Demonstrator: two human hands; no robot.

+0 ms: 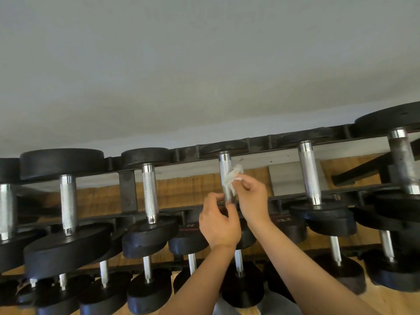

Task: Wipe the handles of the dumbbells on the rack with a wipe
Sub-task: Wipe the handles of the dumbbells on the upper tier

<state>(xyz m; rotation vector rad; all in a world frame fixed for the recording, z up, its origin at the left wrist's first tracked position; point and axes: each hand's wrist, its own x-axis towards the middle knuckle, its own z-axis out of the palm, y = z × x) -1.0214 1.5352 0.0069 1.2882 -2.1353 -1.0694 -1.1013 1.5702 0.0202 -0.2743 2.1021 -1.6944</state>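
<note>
white and crumpled, the wipe (233, 176) is lying against the right side of a knurled steel handle (224, 167) on the upper tier of the black rack (127, 189). both bare forearms are reaching up and forward from the bottom edge of the view, close together, the right one slanting in from the lower right.

the right hand (252, 196) is pinching the wipe between its thumb and curled fingertips and pressing it to the middle of the handle. the left hand (219, 221) is sitting just below it, back toward the camera, with its forefinger and thumb curling round the near end of the same handle. the black weight at that end is mostly hiding behind the two hands.

six dumbbells (148, 194) are showing handles along the upper tier, the leftmost cut by the frame edge, and the one being wiped is standing fourth from the left. a lower tier is carrying more dumbbells with thinner handles. about eight are showing there, though those at the far left are too dark and small to count surely. one wipe is showing.

a pale grey wall (204, 64) is filling the upper half of the view, and a wooden floor (181, 187) is showing through the rack.
</note>
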